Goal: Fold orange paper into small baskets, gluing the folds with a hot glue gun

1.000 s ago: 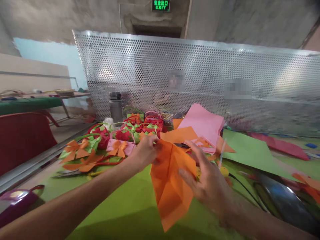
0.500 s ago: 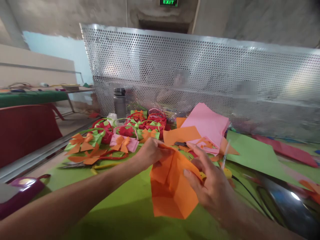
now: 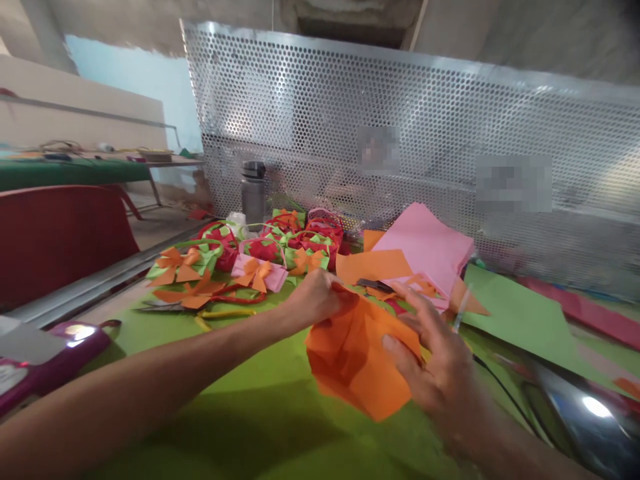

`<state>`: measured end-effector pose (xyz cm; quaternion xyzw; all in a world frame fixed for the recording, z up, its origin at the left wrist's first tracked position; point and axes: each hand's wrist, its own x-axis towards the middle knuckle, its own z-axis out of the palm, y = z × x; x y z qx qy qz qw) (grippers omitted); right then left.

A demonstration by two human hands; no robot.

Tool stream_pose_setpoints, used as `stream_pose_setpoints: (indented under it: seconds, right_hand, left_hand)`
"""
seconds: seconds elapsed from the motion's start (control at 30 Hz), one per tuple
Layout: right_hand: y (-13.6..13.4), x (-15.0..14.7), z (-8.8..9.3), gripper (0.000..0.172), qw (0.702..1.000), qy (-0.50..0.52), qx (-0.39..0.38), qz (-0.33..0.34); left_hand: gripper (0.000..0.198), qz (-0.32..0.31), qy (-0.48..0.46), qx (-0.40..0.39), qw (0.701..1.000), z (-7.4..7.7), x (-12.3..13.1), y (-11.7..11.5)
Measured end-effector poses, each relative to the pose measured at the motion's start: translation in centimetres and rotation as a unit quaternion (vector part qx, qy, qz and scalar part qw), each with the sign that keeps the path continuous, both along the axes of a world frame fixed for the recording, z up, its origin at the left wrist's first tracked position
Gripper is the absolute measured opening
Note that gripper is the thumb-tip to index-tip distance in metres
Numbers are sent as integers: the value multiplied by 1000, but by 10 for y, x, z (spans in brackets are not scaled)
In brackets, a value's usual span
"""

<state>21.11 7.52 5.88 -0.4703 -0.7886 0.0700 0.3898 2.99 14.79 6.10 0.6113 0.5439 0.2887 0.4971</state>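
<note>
Between my hands is a folded orange paper bag (image 3: 373,360), its opening tilted toward me and deep creases showing inside. My left hand (image 3: 316,297) is closed on its far left edge, fingers partly hidden by the paper. At the right side, my right hand (image 3: 435,353) grips the bag between thumb and fingers, with the index finger stretched forward. Beyond the hands stand several small finished paper bags with bows, among them a pink bag (image 3: 261,272) with an orange bow. Scissors with red handles (image 3: 240,293) lie to the left, partly under orange paper bows.
Pink paper sheets (image 3: 425,243) and a green sheet (image 3: 520,317) lie at the back right. A phone (image 3: 585,407) is at right, near a cable. A purple device (image 3: 65,353) sits at left. A grey bottle (image 3: 253,193) stands before the perforated metal panel (image 3: 310,100).
The orange bag has tipped, its lower edge rising and its opening turning more toward me. Both hands keep hold of it. The camera view has shifted a little down and left.
</note>
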Motion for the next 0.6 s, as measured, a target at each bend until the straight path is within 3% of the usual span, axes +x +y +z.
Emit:
stream_pose_setpoints:
  seconds: [0.27, 0.6]
  right_hand:
    - [14, 8, 4, 52, 999, -13, 17, -30]
    - [5, 7, 13, 51, 1000, -6, -19, -24]
  left_hand:
    - [19, 1, 26, 24, 999, 23, 0, -10]
    - [7, -9, -17, 27, 999, 19, -2, -6]
